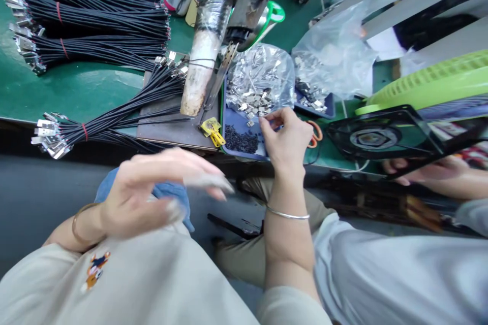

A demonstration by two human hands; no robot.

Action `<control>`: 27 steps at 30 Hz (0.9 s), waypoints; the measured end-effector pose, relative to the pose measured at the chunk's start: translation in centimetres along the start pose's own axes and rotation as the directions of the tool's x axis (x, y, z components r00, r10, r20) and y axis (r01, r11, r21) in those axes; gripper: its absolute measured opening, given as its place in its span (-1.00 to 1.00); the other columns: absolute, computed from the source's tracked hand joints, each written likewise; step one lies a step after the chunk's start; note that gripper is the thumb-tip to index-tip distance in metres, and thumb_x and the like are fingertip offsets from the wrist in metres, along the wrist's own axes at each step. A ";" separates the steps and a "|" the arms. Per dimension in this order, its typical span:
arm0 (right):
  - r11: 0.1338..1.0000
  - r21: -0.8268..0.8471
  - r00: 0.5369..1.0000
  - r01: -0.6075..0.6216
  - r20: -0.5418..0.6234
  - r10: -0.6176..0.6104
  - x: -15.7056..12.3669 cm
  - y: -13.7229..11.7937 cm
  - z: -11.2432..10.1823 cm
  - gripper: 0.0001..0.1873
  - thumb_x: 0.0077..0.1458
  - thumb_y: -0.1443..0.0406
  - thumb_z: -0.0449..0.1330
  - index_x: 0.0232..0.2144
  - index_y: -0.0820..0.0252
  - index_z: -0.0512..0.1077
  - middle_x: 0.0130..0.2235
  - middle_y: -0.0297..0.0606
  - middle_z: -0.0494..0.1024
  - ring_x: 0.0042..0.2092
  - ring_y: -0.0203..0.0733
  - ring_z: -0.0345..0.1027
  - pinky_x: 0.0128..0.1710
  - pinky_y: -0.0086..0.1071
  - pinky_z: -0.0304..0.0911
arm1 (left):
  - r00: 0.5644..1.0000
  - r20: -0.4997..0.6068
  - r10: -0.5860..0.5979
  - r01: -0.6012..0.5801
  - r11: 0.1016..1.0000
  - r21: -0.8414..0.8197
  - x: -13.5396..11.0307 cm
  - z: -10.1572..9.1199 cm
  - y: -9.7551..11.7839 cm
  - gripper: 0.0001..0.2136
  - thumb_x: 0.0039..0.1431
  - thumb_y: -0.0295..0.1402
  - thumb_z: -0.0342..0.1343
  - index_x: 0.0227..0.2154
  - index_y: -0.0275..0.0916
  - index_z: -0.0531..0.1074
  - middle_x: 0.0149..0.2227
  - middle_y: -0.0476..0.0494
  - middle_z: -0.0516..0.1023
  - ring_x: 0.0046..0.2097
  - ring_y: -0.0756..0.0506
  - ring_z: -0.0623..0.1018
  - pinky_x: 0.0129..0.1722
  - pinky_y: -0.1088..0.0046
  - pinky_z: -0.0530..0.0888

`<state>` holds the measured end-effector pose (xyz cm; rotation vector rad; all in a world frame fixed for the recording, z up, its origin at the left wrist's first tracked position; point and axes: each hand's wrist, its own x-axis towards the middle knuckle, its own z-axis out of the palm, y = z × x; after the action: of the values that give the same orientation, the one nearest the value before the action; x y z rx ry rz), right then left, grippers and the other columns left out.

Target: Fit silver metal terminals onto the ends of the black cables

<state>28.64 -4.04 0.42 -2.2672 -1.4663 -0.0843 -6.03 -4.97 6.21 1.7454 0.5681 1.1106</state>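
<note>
My right hand [286, 139] reaches over a blue tray [238, 151], its thumb and fingers bent together in a pinch. What is between the fingertips, if anything, is hidden. Small silver metal connector shells [256, 103] lie beside those fingertips, partly in a clear plastic bag [263, 68]. Nearer the tray's front edge is a heap of tiny black parts [241, 139]. My left hand [152, 190], blurred by motion, hovers in front of the bench edge. Its fingers are stretched out, thumb apart, with pale coverings on the thumb and a fingertip; nothing shows between them.
Bundled black cables [102, 45] lie at the left, with a loose bundle [114, 111] in front. A foil-wrapped duct [208, 35] hangs over the bench. Yellow snips [213, 131], orange-handled scissors [315, 134] and a black fan [375, 137] are nearby. A co-worker's hand [423, 170] is at right.
</note>
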 end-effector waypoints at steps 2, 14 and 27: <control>0.999 -0.005 0.999 0.052 -0.004 -0.052 -0.2 0.2 0.1 -0.89 0.06 0.23 0.20 -0.45 0.08 0.35 -0.48 -0.29 0.49 -0.37 -0.08 0.41 -0.26 -0.23 0.25 | 0.989 -0.117 0.087 -0.063 0.979 0.193 1.5 0.6 -2.6 -0.83 0.35 -0.31 0.12 -0.27 -0.22 0.59 -0.30 -0.18 0.67 -0.21 -0.13 0.62 -0.12 0.25 0.55; 0.923 -0.187 0.940 0.337 0.117 -0.320 -0.9 -0.6 0.6 -0.87 0.15 0.35 0.08 -0.43 0.10 0.37 -0.36 -0.15 0.59 -0.22 -0.03 0.42 -0.33 -0.32 0.14 | 0.991 0.131 -0.015 -0.082 0.705 0.705 4.4 0.8 -9.4 -0.81 0.31 -0.42 0.07 -0.35 -0.31 0.57 -0.33 -0.23 0.57 -0.24 -0.18 0.49 -0.18 0.26 0.46; 0.925 -0.273 0.962 0.266 0.144 -0.233 -0.7 -2.0 0.5 -0.88 0.09 0.38 0.05 -0.47 0.14 0.33 -0.50 -0.21 0.46 -0.47 -0.16 0.27 -0.43 -0.31 -0.12 | 0.910 0.207 -0.359 0.370 0.929 -0.014 3.8 1.3 -6.1 -0.88 0.09 -0.43 0.20 -0.36 -0.36 0.61 -0.46 -0.10 0.63 -0.48 0.05 0.50 -0.47 0.61 0.41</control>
<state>26.50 -3.77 0.36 -2.3243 -1.9076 -0.2732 -2.44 0.01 2.27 1.5991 0.6978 0.6720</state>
